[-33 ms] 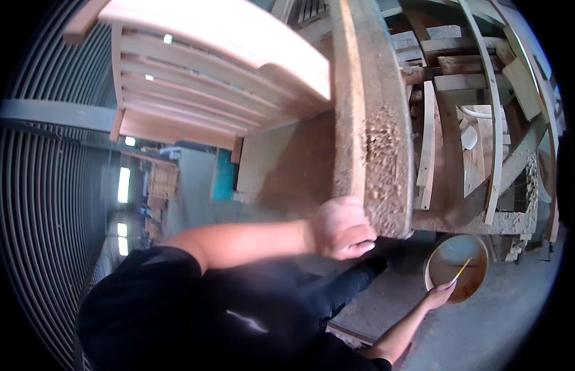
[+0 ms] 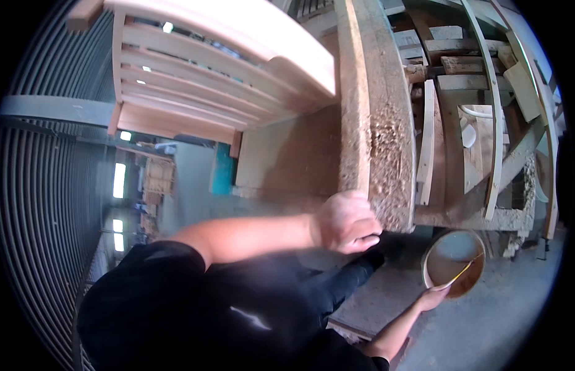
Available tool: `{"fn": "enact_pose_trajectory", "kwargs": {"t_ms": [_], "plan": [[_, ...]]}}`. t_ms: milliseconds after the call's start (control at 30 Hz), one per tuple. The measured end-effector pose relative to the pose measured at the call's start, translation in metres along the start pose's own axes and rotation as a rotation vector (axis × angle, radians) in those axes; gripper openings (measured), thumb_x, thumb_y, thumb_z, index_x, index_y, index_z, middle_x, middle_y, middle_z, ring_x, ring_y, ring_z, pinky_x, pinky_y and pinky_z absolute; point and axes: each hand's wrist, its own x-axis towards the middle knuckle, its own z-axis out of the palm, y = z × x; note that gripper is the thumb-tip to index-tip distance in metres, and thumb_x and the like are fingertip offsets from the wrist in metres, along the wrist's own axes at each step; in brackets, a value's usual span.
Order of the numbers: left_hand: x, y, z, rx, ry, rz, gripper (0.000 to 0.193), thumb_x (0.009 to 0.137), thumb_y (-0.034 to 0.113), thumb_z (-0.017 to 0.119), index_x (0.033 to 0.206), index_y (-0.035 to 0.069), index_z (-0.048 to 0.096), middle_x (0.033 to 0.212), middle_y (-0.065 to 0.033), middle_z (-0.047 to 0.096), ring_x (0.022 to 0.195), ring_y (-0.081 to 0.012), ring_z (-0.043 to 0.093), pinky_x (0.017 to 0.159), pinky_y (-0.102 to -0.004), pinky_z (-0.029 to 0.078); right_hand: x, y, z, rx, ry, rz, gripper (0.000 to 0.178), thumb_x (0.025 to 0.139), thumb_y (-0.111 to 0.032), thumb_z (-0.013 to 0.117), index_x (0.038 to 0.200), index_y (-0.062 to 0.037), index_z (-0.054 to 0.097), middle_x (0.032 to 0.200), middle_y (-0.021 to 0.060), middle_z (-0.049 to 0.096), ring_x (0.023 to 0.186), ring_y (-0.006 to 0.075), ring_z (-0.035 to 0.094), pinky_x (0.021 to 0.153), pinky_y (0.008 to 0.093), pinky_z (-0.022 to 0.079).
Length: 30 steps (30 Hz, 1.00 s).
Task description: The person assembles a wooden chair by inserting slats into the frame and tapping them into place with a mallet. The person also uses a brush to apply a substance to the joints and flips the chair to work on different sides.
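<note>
My left hand [image 2: 348,224] is closed, with curled fingers, against the near end of a thick wooden beam [image 2: 386,80]. Whatever those fingers hold, if anything, is hidden. Lower and to the right, my right hand [image 2: 433,298] grips a thin yellow stick [image 2: 462,271]. The stick slants over the mouth of a round bucket [image 2: 428,263], its far tip near the brown-stained inner wall. Too little of that tip shows to tell whether it is a brush. Rough crumbs of wood or dried glue [image 2: 392,145] coat the beam's top beside a paler strip.
A slatted wooden bench or chair frame [image 2: 195,74] stands at the upper left, beside a ribbed metal wall [image 2: 46,204]. To the right, a wooden rack [image 2: 448,148] holds several loose boards and strips. A teal block [image 2: 223,170] sits below the slatted frame.
The view has shifted slightly. The yellow stick now lies at a lower slant over the bucket, as my right hand has tilted a little. My left hand stays at the beam's end.
</note>
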Motion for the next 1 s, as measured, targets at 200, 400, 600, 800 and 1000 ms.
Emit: {"fn": "enact_pose_trajectory", "kwargs": {"t_ms": [200, 400, 600, 800, 1000], "plan": [[-0.015, -0.004, -0.015, -0.2, 0.036, -0.016, 0.046, 0.071, 0.027, 0.082, 0.108, 0.011, 0.06, 0.087, -0.003, 0.065, 0.075, -0.0262, 0.061, 0.074, -0.0396, 0.048, -0.105, 0.017, -0.064, 0.082, -0.183, 0.239, 0.04, 0.105, -0.031, 0.044, 0.109, 0.0062, 0.059, 0.09, 0.0196, 0.066, 0.073, 0.0328, 0.065, 0.067, 0.0449, 0.052], [-0.086, -0.01, -0.063, -0.436, 0.263, -0.138, 0.054, 0.082, 0.023, 0.078, 0.126, 0.004, 0.055, 0.115, -0.0143, 0.065, 0.106, -0.0335, 0.063, 0.094, -0.044, 0.05, -0.072, -0.154, -0.146, 0.452, 0.174, 0.074, 0.041, 0.105, -0.03, 0.041, 0.113, 0.0077, 0.055, 0.094, 0.0146, 0.061, 0.076, 0.021, 0.059, 0.058, 0.0322, 0.049], [-0.229, -0.099, -0.131, -0.239, 0.389, -0.34, 0.039, 0.085, 0.015, 0.074, 0.119, 0.004, 0.059, 0.119, -0.0132, 0.064, 0.108, -0.0268, 0.064, 0.095, -0.0397, 0.052, -0.067, -0.296, -0.206, 0.244, 0.322, -0.449, 0.038, 0.106, -0.027, 0.042, 0.119, 0.0028, 0.063, 0.12, 0.0171, 0.06, 0.098, 0.0301, 0.059, 0.085, 0.0395, 0.049], [-0.311, -0.236, -0.254, 0.031, 1.038, -0.623, 0.058, 0.089, 0.017, 0.074, 0.136, -0.001, 0.045, 0.128, -0.0159, 0.051, 0.113, -0.0272, 0.055, 0.099, -0.0401, 0.048, -0.202, -0.467, -0.185, 0.281, 0.048, -0.554, 0.033, 0.105, -0.026, 0.052, 0.124, 0.0002, 0.058, 0.105, 0.0164, 0.068, 0.097, 0.0296, 0.066, 0.088, 0.0401, 0.052], [-0.29, -0.281, -0.376, 0.203, 1.216, -0.387, 0.07, 0.089, 0.009, 0.078, 0.141, -0.009, 0.034, 0.142, -0.0243, 0.047, 0.129, -0.031, 0.052, 0.109, -0.0406, 0.044, -0.206, -0.581, -0.089, 0.23, -0.182, -0.526, 0.032, 0.103, -0.022, 0.053, 0.133, -0.0117, 0.058, 0.106, 0.025, 0.069, 0.102, 0.0403, 0.068, 0.087, 0.0467, 0.054]]}}
